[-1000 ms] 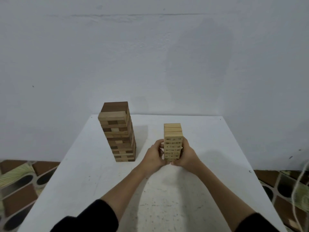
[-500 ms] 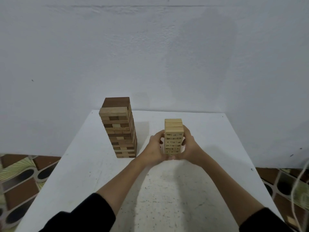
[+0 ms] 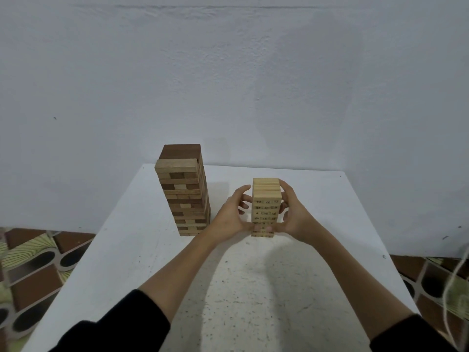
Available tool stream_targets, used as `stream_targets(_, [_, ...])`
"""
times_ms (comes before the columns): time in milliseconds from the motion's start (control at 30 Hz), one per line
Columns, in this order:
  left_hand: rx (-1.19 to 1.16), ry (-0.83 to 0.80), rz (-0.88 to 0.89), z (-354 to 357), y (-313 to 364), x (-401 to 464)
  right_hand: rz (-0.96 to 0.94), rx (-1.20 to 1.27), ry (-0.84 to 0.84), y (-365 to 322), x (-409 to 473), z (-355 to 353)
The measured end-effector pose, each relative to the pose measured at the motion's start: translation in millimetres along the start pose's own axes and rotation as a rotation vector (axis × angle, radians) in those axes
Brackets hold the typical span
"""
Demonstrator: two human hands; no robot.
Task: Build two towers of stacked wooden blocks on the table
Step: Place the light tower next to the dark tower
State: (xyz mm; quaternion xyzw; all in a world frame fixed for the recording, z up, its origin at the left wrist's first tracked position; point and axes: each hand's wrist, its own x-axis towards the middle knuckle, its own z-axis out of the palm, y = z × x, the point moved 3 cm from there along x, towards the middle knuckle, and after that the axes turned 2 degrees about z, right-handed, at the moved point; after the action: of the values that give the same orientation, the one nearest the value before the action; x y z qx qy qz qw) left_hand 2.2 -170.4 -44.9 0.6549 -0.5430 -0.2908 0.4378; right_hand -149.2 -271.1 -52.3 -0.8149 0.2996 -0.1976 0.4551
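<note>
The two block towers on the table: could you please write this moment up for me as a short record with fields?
surface: white table, speckled near the camera
taller tower: mixed dark and light wooden blocks, standing free on the left, untouched
shorter tower: pale blocks with printed marks, to its right
left hand: cupped against the shorter tower's left side, thumb low on its front
right hand: cupped against its right side, fingers reaching near the top
backdrop: plain pale wall
</note>
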Motion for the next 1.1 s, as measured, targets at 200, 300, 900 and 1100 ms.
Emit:
stream_targets(200, [-0.005, -0.01, -0.005, -1.1, 2.5, 0.5, -0.001, 0.003, 0.001, -0.5, 0.2, -0.7])
stream_targets(300, [-0.002, -0.012, -0.003, -0.9, 3.9, 0.8, -0.003, -0.001, 0.006, -1.2, 0.3, -1.3])
stream_targets(900, [-0.045, -0.02, 0.001, 0.1, 4.4, 4.0, 0.06, 0.063, 0.006, -8.3, -0.7, -2.0])
stream_targets(1100, [-0.051, -0.021, -0.005, 0.6, 2.7, 5.5, 0.069, 0.057, 0.004, -9.6, -0.2, -1.8])
